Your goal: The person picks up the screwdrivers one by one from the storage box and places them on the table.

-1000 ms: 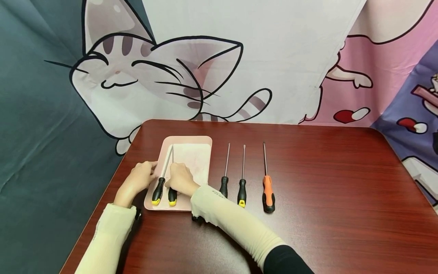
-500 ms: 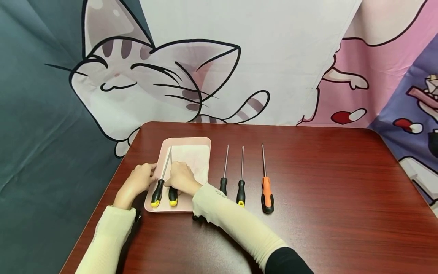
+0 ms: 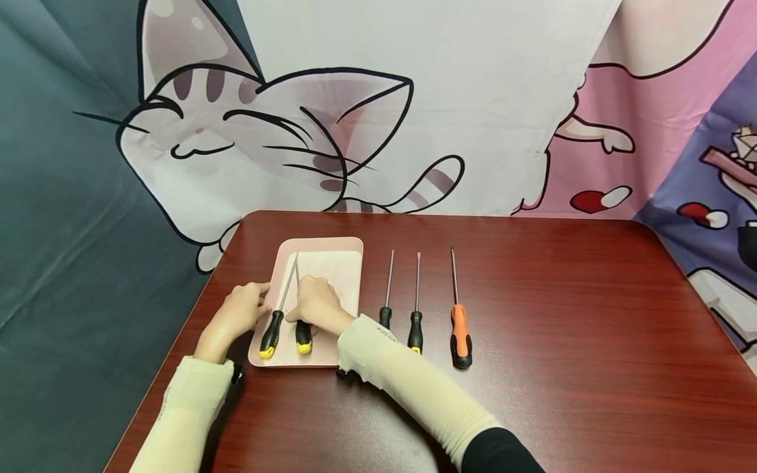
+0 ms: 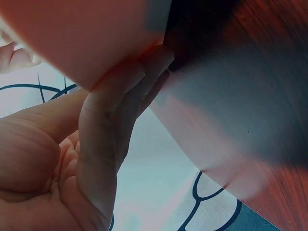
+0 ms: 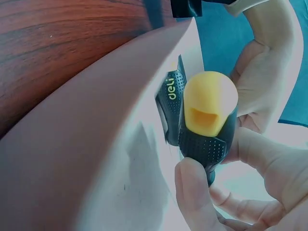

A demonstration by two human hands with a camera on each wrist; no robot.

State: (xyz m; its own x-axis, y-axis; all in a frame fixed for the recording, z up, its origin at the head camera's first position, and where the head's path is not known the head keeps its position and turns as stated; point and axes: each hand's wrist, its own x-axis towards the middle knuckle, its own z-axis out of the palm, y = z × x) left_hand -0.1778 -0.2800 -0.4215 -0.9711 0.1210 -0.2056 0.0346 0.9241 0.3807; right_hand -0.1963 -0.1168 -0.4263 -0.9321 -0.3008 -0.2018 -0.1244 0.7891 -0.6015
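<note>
In the head view my right hand [image 3: 317,303] pinches a black screwdriver [image 3: 303,336] with a yellow butt end over the pink tray [image 3: 320,244]. Its handle fills the middle of the right wrist view, thumb and fingers round the neck; the hand covers part of the shaft. Just left of it in the tray lies a similar screwdriver [image 3: 271,334], marked "deli" in the right wrist view. My left hand [image 3: 237,315] holds the tray's left edge. Up close, its fingers [image 4: 98,144] lie along the outside of the tray wall [image 4: 82,43].
Right of the tray, two black-handled screwdrivers [image 3: 416,332] and an orange-and-black one [image 3: 460,335] lie side by side on the brown table [image 3: 562,315]. My right sleeve [image 3: 408,374] overlaps the nearer handles. Behind the table hangs a cat-printed cloth [image 3: 378,144].
The right hand has shifted slightly right with its screwdriver, widening the gap between the two handles in the tray. My left hand stays at the tray's edge.
</note>
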